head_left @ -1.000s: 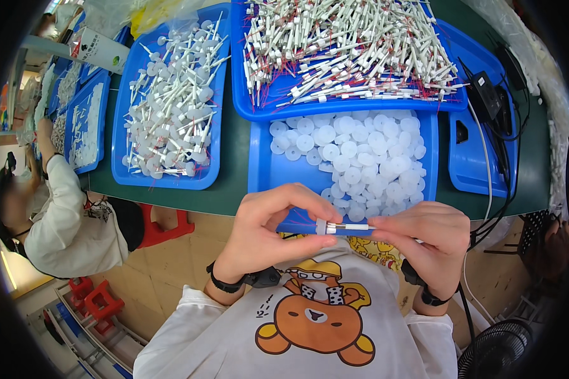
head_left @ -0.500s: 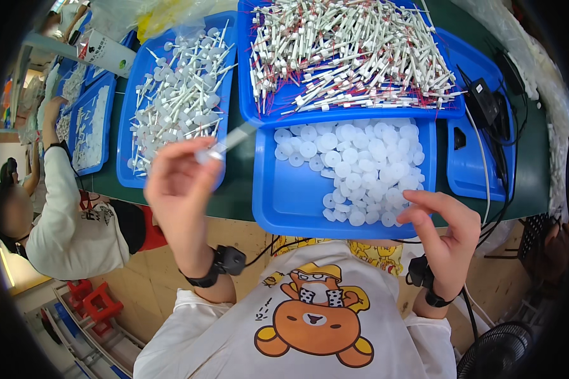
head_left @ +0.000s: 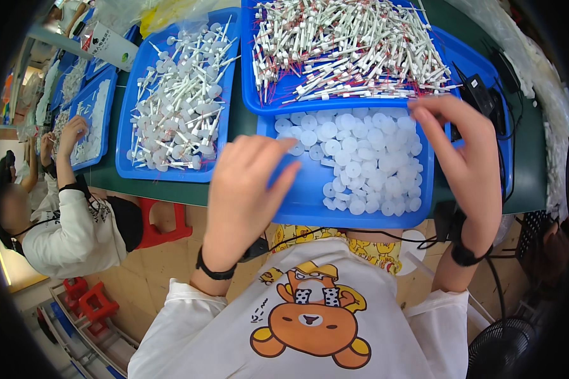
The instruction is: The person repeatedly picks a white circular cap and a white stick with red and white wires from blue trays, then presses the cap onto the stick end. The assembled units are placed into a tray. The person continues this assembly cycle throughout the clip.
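Note:
My left hand [head_left: 243, 189] hovers over the left edge of a blue tray [head_left: 297, 205] of translucent white discs [head_left: 360, 161]. Its thumb and forefinger are apart, and nothing shows between them. Farther right, my right hand [head_left: 464, 148] reaches to the near rim of a higher blue tray [head_left: 259, 104] heaped with thin white sticks [head_left: 354, 47] that have red threads. Thumb and forefinger come together there beside the nearest sticks; whatever they pinch is hidden. In the tray on the left [head_left: 123, 165], white sticks with discs on them [head_left: 180, 101] lie in a pile.
Another blue tray at the right holds black adapters [head_left: 477, 95] and cables. A white cup [head_left: 110, 47] stands behind the left tray. At the far left a co-worker [head_left: 69, 227] handles white parts over blue trays. A black fan [head_left: 502, 347] is at lower right.
The stick with a disc has left my left hand, which has moved right to the disc tray. My right hand has risen from the discs to the stick tray's rim.

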A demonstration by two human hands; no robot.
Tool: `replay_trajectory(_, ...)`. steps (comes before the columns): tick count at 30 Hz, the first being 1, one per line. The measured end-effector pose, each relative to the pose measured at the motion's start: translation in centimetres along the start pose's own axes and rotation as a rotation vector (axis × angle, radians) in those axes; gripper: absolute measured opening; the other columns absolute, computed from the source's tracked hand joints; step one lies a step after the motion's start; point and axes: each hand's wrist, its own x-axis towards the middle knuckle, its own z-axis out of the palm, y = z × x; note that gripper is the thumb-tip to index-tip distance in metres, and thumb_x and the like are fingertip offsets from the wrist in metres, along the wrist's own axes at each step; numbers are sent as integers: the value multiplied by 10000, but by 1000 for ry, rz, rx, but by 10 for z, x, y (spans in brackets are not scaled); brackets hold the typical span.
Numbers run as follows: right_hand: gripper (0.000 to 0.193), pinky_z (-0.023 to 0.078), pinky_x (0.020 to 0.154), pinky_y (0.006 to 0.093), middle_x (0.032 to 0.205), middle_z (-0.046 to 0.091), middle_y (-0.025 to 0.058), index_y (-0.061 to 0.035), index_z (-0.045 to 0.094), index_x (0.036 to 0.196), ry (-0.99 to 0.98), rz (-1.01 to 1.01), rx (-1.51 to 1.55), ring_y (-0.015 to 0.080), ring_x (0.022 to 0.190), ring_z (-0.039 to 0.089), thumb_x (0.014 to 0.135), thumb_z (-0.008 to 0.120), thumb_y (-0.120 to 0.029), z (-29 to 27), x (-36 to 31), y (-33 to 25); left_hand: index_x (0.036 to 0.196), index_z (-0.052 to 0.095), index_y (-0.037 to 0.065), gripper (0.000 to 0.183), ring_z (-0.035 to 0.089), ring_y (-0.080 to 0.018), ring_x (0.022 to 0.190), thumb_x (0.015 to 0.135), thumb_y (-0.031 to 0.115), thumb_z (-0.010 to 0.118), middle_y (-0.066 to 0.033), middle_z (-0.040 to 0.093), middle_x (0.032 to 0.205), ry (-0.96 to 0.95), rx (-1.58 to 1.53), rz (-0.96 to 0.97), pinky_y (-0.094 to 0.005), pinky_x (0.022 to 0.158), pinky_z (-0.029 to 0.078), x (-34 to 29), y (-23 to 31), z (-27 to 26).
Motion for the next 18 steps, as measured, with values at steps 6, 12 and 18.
replay_trajectory(6,165,485,848,413,949,644,175,10,639,1031,-57,-157,-272,352,976,618,913,602,-99,24,35,46,1005,628,54,328,586,-267,844,725,110,788,-79,602,910,-118,27,32,-370,745,438,-9,16,28)
replay_trajectory(12,139,508,770,410,872,664,159,15,652,959,-105,-89,-256,342,854,645,873,648,-94,38,46,58,973,621,64,278,604,-272,820,747,106,777,-66,611,873,-85,-14,-34,-377,733,451,-9,18,41)
replay_trajectory(18,119,498,659,309,750,654,85,8,644,887,-119,-59,-262,182,694,617,815,716,-53,41,61,67,972,596,49,226,602,-291,817,805,110,735,-94,593,859,-80,-35,-99,-394,738,456,-6,24,47)
